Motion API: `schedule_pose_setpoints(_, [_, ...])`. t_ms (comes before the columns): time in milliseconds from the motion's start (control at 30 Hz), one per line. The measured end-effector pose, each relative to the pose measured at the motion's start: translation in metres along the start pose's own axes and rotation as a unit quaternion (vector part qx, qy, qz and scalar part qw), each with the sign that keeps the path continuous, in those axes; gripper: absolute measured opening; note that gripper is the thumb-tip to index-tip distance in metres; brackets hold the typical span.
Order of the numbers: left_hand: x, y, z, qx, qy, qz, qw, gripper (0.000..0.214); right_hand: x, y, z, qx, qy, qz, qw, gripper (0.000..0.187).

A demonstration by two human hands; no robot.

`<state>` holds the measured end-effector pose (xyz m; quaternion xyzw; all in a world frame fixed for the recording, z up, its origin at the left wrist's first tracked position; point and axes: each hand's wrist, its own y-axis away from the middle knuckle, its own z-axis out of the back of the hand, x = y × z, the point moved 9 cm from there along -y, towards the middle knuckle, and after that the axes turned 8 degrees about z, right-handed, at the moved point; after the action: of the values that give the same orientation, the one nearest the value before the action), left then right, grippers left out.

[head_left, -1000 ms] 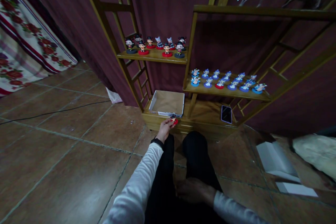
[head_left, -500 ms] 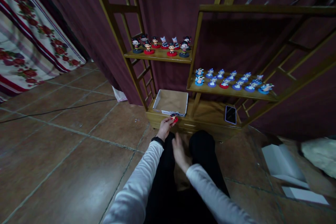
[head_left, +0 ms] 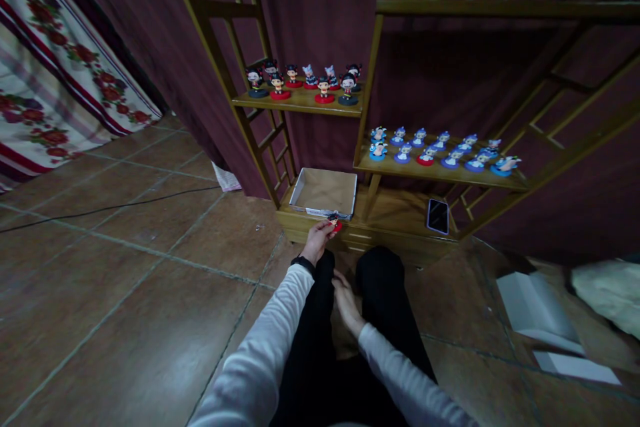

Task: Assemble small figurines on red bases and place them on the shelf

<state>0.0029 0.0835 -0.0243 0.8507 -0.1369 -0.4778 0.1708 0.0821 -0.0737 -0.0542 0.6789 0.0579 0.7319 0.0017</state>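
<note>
Between the fingertips of my left hand (head_left: 318, 240) is a small figurine (head_left: 335, 222) with black hair and a red round base, held just in front of the cardboard tray box (head_left: 324, 191). My right hand (head_left: 346, 297) hangs lower, between my knees, holding nothing, its fingers stretched out by the left knee. Several similar figurines (head_left: 324, 91) on red and dark bases stand on the upper left shelf (head_left: 300, 105). On the right shelf (head_left: 440, 174), several blue and purple figurines (head_left: 452, 159) stand in two rows.
A phone (head_left: 438, 216) lies on the cabinet top at the right. White packaging pieces (head_left: 537, 310) and a pale bundle (head_left: 610, 293) sit on the floor at right. A black cable (head_left: 115, 206) crosses the tiles at left. The shelf frame (head_left: 373, 73) rises ahead.
My left hand has shifted slightly right with the figurine. My right hand, blurred before, is now sharper and a little lower between the knees. The view has tilted slightly.
</note>
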Motion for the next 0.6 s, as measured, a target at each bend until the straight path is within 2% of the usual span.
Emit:
schedule_pose_setpoints(33, [-0.001,0.000,0.000,-0.001,0.000,0.001,1.000,0.019,0.001,0.001,0.008,-0.025,-0.037,-0.029,0.999,0.040])
schedule_pose_setpoints(67, [-0.001,-0.001,0.001,-0.003,0.000,0.002,1.000,0.018,0.000,0.004,0.012,-0.022,-0.075,-0.053,0.996,0.035])
schedule_pose_setpoints(133, [-0.004,-0.002,0.005,-0.010,0.002,0.003,1.000,0.018,-0.007,0.016,-0.005,0.117,-0.117,-0.131,0.978,0.026])
schedule_pose_setpoints(200, [-0.007,-0.002,0.008,-0.015,0.007,0.002,1.000,0.018,-0.012,0.029,-0.017,0.244,-0.114,-0.172,0.948,0.021])
schedule_pose_setpoints(233, [-0.007,-0.003,0.009,-0.017,0.011,0.001,1.000,0.018,-0.016,0.027,-0.010,0.228,-0.089,-0.183,0.952,0.018])
schedule_pose_setpoints(267, [-0.007,-0.003,0.010,-0.019,0.014,0.000,1.000,0.017,-0.019,0.019,0.006,0.151,-0.072,-0.185,0.969,0.017])
schedule_pose_setpoints(300, [-0.007,-0.002,0.010,-0.020,0.016,0.001,1.000,0.017,-0.016,0.010,0.019,0.076,-0.083,-0.165,0.980,0.018])
schedule_pose_setpoints(367, [-0.004,-0.002,0.008,-0.019,0.014,0.005,1.000,0.017,-0.001,-0.003,0.031,0.012,-0.134,-0.109,0.985,0.026])
schedule_pose_setpoints(400, [-0.003,-0.003,0.006,-0.017,0.011,0.007,1.000,0.017,0.003,-0.006,0.028,0.034,-0.154,-0.116,0.981,0.026])
schedule_pose_setpoints(433, [-0.002,-0.003,0.005,-0.014,0.007,0.007,1.000,0.017,0.006,-0.005,0.021,0.086,-0.170,-0.144,0.971,0.024])
schedule_pose_setpoints(467, [-0.002,-0.003,0.003,-0.010,0.004,0.007,1.000,0.017,0.009,-0.001,0.012,0.164,-0.181,-0.181,0.953,0.022])
schedule_pose_setpoints(500, [-0.002,-0.003,0.002,-0.008,0.002,0.007,1.000,0.017,0.015,0.007,0.001,0.267,-0.188,-0.209,0.922,0.023])
schedule_pose_setpoints(533, [-0.002,-0.003,0.002,-0.005,0.001,0.006,1.000,0.017,0.023,0.011,-0.002,0.338,-0.191,-0.217,0.896,0.025])
schedule_pose_setpoints(567, [-0.002,-0.004,0.001,-0.004,0.002,0.006,1.000,0.017,0.029,0.006,0.003,0.352,-0.193,-0.205,0.893,0.026])
schedule_pose_setpoints(600, [-0.002,-0.004,0.002,-0.004,0.004,0.007,1.000,0.017,0.035,-0.008,0.014,0.315,-0.200,-0.181,0.910,0.025])
